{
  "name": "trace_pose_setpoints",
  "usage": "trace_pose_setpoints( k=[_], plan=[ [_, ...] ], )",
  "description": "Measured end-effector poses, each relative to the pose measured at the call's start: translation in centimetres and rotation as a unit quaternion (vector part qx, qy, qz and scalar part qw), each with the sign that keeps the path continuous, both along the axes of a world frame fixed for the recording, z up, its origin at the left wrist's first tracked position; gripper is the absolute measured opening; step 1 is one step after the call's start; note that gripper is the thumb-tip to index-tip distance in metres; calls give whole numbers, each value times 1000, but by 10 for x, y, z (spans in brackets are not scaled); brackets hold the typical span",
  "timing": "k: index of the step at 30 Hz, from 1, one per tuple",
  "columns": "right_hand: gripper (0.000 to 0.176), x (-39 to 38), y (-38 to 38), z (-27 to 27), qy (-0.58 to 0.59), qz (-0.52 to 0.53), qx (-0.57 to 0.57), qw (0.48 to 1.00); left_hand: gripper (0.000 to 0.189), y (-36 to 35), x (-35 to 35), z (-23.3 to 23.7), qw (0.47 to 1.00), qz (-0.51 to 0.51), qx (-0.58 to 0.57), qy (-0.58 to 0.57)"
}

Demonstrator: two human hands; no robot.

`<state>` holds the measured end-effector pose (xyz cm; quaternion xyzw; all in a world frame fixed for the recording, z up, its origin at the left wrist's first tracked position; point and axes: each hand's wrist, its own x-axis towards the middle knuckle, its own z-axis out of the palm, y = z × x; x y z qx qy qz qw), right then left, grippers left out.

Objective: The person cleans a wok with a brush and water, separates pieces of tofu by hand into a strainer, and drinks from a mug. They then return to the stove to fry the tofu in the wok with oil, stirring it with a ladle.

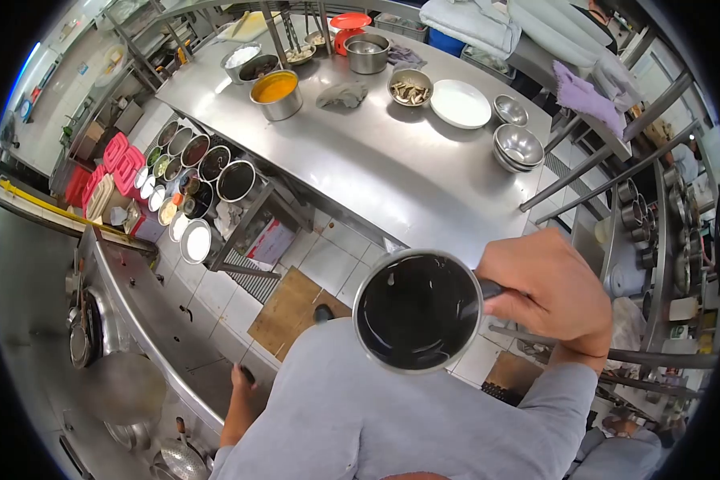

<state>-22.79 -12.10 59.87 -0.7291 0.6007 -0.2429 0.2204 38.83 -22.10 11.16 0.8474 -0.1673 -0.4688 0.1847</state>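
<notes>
Steel pot (418,310) (head view): small and round, with dark shiny liquid inside. It is up in the air, close to the person's chest, above the tiled floor and just off the near edge of the steel table.
Right hand (548,288): the fingers are wrapped tight round the pot's dark handle. They hold the pot about level.
Left hand (240,386): low down, by the edge of the stove counter. The fingers look bent near a small dark thing, but I cannot tell if they hold it.
Steel table (392,188): long and shiny, in front of the person.
On the table: a pot of orange sauce (276,90), a grey cloth (342,96), a bowl of pale sliced bits (410,88), a white plate (460,104) and a stack of steel bowls (518,146). All are well apart from the held pot.
Sauce tubs (192,164): rows of round tubs on a lower rack, beside the table on the left.
Wok (124,388): grey, on the stove at the lower left.
Step in hand: it looks like the pot of dark liquid is being carried. It is not set down anywhere.
Next move calls for: a level pot, a firm grip and slow moving, because the liquid could slop over the rim.
</notes>
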Motion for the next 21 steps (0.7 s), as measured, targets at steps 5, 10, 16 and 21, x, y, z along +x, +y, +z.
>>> trace_pose_setpoints(
  k=[5,10,16,21],
  plan=[
    [38,-6,-1,23,77,4,-25,997,39,26,14,-14,988,12,-23,151],
    [38,-9,-4,34,120,45,-49,991,42,32,21,-22,943,42,-46,326],
    [37,-11,-10,28,100,59,-66,991,37,-24,-33,-1,907,101,-104,395],
    [37,-11,-9,28,102,54,-70,991,46,-40,-80,62,921,66,-117,366]
  ],
)
